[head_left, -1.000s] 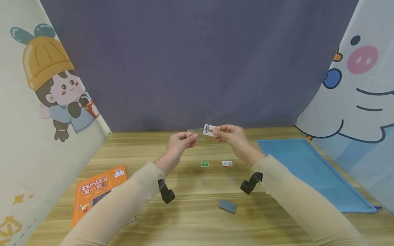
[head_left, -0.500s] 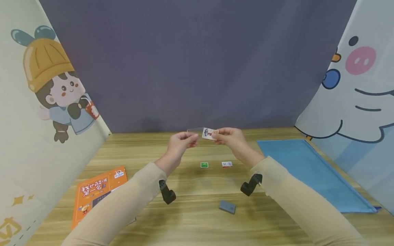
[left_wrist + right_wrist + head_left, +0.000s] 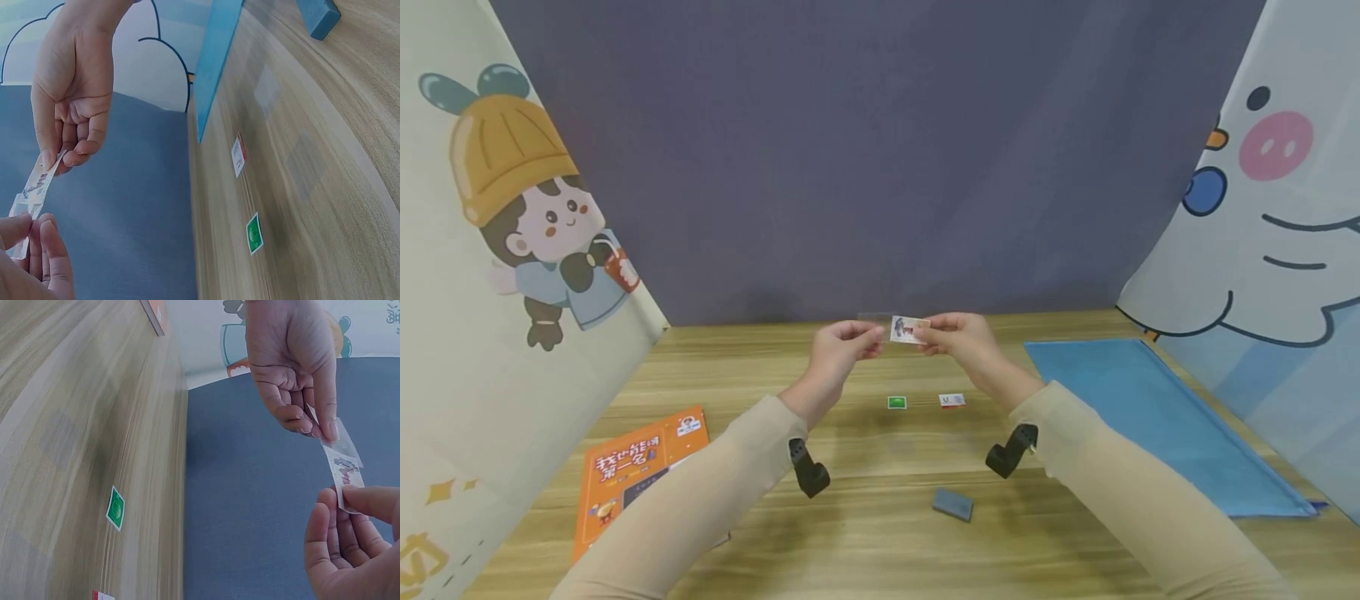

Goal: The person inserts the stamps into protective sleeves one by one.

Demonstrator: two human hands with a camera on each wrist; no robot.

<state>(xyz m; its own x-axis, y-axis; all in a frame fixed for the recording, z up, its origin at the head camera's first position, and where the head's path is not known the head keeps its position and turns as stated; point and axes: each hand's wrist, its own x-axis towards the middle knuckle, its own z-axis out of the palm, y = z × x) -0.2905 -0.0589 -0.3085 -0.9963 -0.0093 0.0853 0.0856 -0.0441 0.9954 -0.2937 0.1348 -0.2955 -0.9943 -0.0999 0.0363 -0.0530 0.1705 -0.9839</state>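
Two hands hold one small picture card in the air above the table [image 3: 880, 533]. The left hand [image 3: 838, 350] pinches a clear plastic sleeve [image 3: 22, 228]; the right hand [image 3: 962, 337] pinches the printed card [image 3: 906, 329], half inside. I judge the card is being slid in: the next move needs straight, gentle pushing, because the film is thin and soft.

You have a wooden table [image 3: 865, 542] under your arms. On it lie an orange booklet [image 3: 628, 475] at your left, a blue mat [image 3: 1157, 425] at your right, a small green card [image 3: 897, 402] just beside a white-and-red card [image 3: 952, 400] in the middle, and a grey block [image 3: 952, 504] nearer you.
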